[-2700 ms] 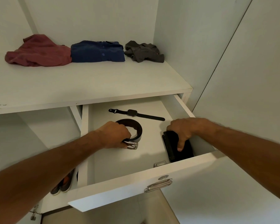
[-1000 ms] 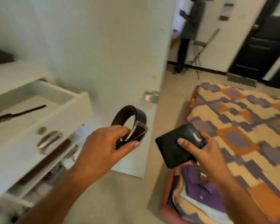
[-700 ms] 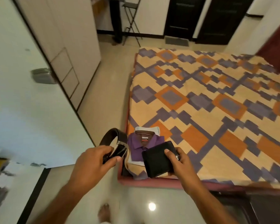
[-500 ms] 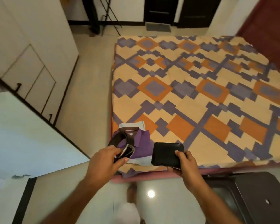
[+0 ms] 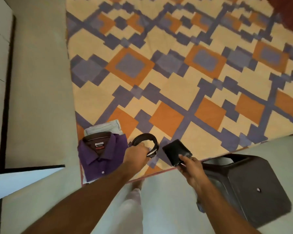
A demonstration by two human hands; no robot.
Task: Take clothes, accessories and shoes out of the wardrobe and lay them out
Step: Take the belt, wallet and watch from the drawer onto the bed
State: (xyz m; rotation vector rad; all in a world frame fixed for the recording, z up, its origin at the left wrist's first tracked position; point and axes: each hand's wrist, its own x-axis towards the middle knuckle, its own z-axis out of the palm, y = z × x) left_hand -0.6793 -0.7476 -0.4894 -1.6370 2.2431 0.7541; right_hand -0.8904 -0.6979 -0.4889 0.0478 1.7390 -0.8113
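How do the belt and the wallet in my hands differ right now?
The belt is coiled into a ring with a metal buckle; the wallet is a flat folded rectangle. The left hand grips the belt beside the purple shirt; the right hand pinches the wallet nearer the black stool. Both are dark and over the bed.

One head-worn camera looks steeply down past both forearms onto the bed's (image 5: 176, 73) near corner.

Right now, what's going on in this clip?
A person stands at the corner of a bed with a patterned cover. The left hand holds a coiled belt; the right hand holds a black wallet. Both hang over the bed beside a folded purple shirt already lying there, not yet set down.
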